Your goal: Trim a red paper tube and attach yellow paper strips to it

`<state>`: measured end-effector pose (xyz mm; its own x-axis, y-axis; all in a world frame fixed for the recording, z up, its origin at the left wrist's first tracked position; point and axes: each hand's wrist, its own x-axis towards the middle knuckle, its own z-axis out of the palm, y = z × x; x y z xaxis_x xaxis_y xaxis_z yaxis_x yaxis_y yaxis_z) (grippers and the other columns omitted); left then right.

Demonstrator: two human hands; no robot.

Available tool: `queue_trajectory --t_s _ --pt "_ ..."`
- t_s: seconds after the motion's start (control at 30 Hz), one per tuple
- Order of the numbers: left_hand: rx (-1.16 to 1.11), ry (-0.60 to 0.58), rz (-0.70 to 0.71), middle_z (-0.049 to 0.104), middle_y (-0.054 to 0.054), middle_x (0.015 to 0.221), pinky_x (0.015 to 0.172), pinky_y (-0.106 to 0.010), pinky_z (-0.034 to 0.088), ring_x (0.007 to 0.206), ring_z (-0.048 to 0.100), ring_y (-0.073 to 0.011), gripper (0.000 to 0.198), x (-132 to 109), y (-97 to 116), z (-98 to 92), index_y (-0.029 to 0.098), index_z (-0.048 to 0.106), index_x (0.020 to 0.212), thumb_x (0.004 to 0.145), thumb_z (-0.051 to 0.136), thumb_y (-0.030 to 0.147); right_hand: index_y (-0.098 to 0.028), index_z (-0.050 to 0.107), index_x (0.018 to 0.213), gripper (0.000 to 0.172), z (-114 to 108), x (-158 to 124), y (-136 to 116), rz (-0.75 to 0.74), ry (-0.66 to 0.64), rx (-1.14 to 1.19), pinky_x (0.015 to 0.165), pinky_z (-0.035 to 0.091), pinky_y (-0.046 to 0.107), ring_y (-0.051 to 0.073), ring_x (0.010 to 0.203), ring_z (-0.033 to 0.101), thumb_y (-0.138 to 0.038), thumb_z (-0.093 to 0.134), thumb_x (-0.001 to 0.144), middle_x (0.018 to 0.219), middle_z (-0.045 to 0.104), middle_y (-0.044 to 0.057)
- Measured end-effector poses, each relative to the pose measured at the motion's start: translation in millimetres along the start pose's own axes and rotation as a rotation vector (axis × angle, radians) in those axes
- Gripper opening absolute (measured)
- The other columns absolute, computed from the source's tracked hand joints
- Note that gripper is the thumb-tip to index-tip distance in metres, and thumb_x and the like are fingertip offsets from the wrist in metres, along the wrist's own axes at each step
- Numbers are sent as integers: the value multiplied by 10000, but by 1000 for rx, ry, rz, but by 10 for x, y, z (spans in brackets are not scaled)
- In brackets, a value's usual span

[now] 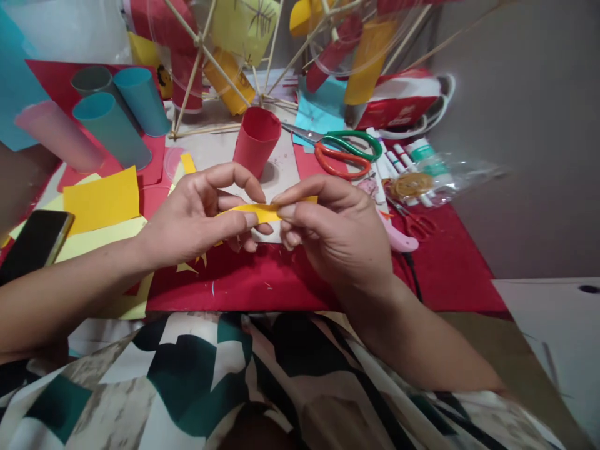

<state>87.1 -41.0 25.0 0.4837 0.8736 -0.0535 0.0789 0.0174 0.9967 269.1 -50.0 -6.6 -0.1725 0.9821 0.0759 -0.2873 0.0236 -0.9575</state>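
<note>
A narrow strip of yellow paper [265,213] is stretched between my two hands, above the near part of the table. My left hand [201,212] pinches its left part, the thumb lying on top. With thumb and forefinger, my right hand [335,222] grips the strip near its middle, and its right end sticks out behind the fingers. Just beyond my hands stands a red paper tube [257,140], upright and open at the top, on a pale board [285,165]. Small yellow scraps [192,265] lie below my left hand.
Left are blue paper tubes [110,125], a pink tube [59,134], a yellow sheet [103,200] and a phone [35,244]. A stick frame [200,40] rises behind. Scissors [344,147], markers [398,159], rubber bands [412,185] and a pink tool [400,237] with a cord lie right.
</note>
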Motion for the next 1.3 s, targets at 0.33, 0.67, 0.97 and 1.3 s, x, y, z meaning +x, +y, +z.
queue_trajectory --t_s 0.33,0.67,0.97,1.3 --pt "40 114 112 694 44 617 526 -201 562 531 679 -118 135 141 30 31 177 606 816 755 724 150 -219 647 866 154 -10 49 -25 37 -13 57 458 438 195 61 456 481 -157 620 729 555 555 -82" --pt "-96 149 116 713 22 624 485 -207 552 482 659 -113 81 180 -10 130 161 671 742 710 689 89 -225 571 753 91 -24 49 -68 76 28 136 436 444 194 62 448 462 -152 572 699 540 483 -78" --pt "144 284 364 724 29 666 498 -197 549 512 669 -99 135 158 21 142 203 716 732 761 672 79 -219 635 913 255 -67 19 -111 76 -21 151 478 492 198 98 571 593 -446 653 798 715 647 -4" --pt "560 236 524 744 7 780 585 -200 534 638 676 -103 190 -22 78 46 226 736 785 790 637 64 -165 660 670 402 -31 21 -107 -61 -29 -139 444 466 182 69 458 552 -541 786 738 579 649 -15"
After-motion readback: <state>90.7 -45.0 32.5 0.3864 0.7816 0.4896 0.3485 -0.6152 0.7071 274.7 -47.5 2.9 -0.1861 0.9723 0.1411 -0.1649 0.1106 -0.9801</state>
